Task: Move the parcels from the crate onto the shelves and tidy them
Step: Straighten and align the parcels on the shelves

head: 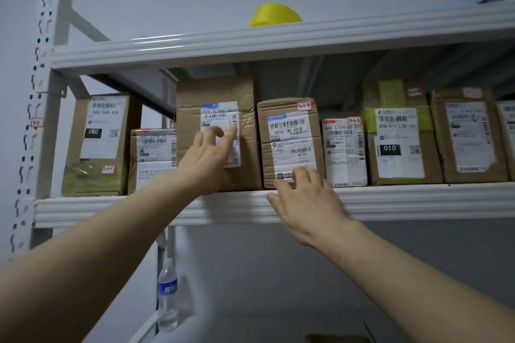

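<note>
Along the front edge of the middle shelf [418, 200] the parcels stand in a row, the left hand [207, 159] loosely open with fingertips on the tall parcel [217, 92], the right hand [306, 200] half-curled against the foot of the parcel marked 5-1-4 [289, 142], neither gripping. A hard push could skew either box or jam it into the small neighbour [344, 153]; a pull could tip one off the edge.

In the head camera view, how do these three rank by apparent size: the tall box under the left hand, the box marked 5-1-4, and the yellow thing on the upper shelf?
Largest to smallest:
1. tall box
2. box marked 5-1-4
3. yellow thing, partly hidden behind the shelf edge, so its true size is unsure.
</note>
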Tool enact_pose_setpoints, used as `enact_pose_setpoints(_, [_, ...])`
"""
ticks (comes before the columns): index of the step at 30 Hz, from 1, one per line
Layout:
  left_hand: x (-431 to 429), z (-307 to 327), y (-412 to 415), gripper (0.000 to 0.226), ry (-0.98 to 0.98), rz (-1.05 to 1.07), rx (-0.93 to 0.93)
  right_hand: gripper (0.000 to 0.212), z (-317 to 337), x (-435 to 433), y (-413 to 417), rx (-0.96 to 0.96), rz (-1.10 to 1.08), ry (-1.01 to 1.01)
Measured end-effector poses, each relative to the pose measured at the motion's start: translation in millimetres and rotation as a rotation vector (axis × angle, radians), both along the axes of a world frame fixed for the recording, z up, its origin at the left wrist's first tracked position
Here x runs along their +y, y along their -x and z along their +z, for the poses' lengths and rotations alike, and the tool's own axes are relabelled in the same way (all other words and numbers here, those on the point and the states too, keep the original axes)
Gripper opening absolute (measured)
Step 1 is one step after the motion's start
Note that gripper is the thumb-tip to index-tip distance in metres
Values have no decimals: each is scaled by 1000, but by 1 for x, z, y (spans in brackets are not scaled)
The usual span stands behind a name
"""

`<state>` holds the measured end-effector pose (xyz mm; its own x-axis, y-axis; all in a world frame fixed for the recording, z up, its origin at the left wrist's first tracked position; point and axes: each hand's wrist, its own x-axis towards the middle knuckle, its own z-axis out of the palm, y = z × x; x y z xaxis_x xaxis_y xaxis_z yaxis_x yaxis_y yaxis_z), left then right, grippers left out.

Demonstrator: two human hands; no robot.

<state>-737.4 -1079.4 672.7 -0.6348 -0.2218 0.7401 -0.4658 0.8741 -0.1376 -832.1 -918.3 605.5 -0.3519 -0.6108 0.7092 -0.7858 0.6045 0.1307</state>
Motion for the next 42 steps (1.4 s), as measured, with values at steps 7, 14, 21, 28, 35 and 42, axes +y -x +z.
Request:
enact_pose_setpoints(7, [-7, 5, 1, 105, 76, -25, -13, 51, 2, -6, -3, -40, -40, 6])
enact_pose_setpoints(14, [-5, 4, 4, 101, 116, -15, -35, 51, 3, -5, 2, -72, -26, -4])
enact_pose_setpoints(21, [0, 2, 8, 99, 82, -25, -32, 56, 1, -1, 6, -47, -18, -4])
enact_pose_setpoints(28, [-18, -9, -47, 92, -37, -35, 222, 56, -3, -44, -39, 81, 241, 86])
enact_pose_setpoints(35, [-86, -17, -121, 60, -286, 216, 502, 46, 6, -122, -102, 157, 456, -82])
enact_pose_setpoints(42, [-124, -24, -148, 67, -483, 254, 500, 43, 11, -174, -132, 104, 389, -142])
